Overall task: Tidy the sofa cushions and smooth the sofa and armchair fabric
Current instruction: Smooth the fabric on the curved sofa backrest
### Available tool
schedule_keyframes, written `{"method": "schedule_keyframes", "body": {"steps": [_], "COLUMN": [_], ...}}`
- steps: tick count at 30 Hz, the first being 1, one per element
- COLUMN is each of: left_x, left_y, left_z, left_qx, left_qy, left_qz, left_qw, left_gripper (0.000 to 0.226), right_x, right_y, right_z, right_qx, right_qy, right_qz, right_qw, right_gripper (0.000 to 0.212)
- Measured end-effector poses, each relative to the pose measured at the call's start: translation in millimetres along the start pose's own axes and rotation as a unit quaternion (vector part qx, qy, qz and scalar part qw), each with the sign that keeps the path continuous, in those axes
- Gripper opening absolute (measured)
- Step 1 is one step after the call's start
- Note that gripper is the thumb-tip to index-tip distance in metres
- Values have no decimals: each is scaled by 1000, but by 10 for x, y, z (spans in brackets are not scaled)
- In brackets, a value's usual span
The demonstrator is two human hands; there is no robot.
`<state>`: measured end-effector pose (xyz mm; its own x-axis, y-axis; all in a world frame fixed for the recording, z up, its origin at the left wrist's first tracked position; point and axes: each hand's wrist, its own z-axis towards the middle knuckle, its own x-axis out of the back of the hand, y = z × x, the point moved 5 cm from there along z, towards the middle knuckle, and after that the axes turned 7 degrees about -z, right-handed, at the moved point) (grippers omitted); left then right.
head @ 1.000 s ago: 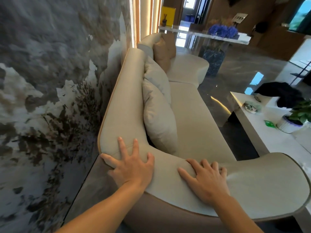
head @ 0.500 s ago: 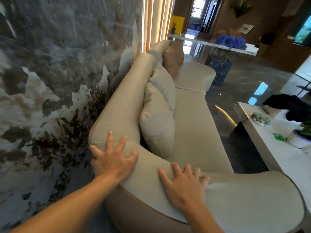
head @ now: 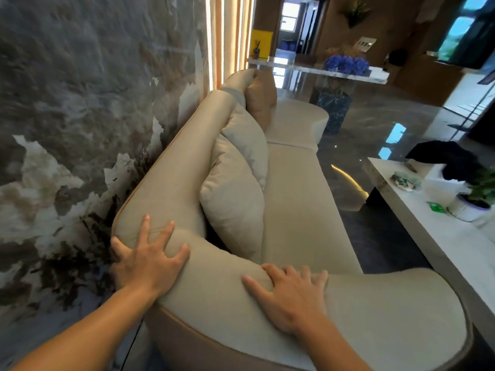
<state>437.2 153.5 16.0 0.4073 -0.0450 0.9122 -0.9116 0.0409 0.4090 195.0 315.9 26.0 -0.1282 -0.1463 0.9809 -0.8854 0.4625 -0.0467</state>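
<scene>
Smoothing the sofa point(head: 289, 199) fabric is clearly the step here. Both palms are flat on the curved end rail in the lower half of the frame, fingers spread wide, not gripping anything. The left hand point(head: 146, 259) sits on the outer corner at lower left, right next to the marble wall point(head: 80, 103), with a small crease in the fabric point(head: 158, 231) just under its fingertips. The right hand point(head: 292, 293) is lower centre, fingers curling over the inner edge of the rail.

Cushions: two cream cushions point(head: 235, 194) lean against the backrest mid-frame, overlapping each other, and a tan cushion point(head: 261, 103) stands further up near the far end.

What could go wrong, I reckon: pushing the fabric toward that corner would just bunch the crease up worse instead of flattening it. The left knuckles could also scrape the wall, since there's barely any gap. And a sweep inward with the right hand might knock the nearest cushion over, because it sits close below the rail.
</scene>
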Motion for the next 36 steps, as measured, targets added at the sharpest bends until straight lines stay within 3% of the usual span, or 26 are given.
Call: {"method": "schedule_keyframes", "body": {"steps": [8, 14, 22, 27, 29, 31, 32, 33, 36], "left_x": [52, 101, 63, 23, 96, 88, 50, 23, -79], "left_y": [-3, -167, -188, -126, 50, 221, 265, 294, 312], "left_z": [-109, -176, -104, -101, -100, -104, -95, -69, 31], "left_qx": [-26, -30, 1, 17, -92, -289, -343, -365, -334], "left_qy": [-28, -32, 14, -15, -9, -13, -62, -101, -148], "left_qz": [-17, -6, -9, 22, 69, 118, 147, 156, 141], "left_qw": [999, 999, 1000, 999, 993, 950, 926, 912, 920], "left_gripper": [76, 76, 72, 63, 51, 48, 53, 62, 81], "right_x": [-20, -69, -126, -71, -75, -94, -97, -107, -149], "right_y": [-23, -143, -151, -178, -175, -168, -168, -166, -170], "right_z": [-209, -433, -217, -169, -164, -172, -176, -176, -181], "right_qx": [-17, -28, -37, -50, -43, -32, -27, -22, -5], "right_qy": [-9, -4, -25, -31, -34, -31, -26, -20, -10], "right_qz": [21, 13, 16, 10, 18, 28, 33, 35, 28], "right_qw": [1000, 1000, 999, 998, 998, 999, 999, 999, 1000], "right_gripper": [95, 86, 86, 84, 83, 83, 82, 81, 84]}}
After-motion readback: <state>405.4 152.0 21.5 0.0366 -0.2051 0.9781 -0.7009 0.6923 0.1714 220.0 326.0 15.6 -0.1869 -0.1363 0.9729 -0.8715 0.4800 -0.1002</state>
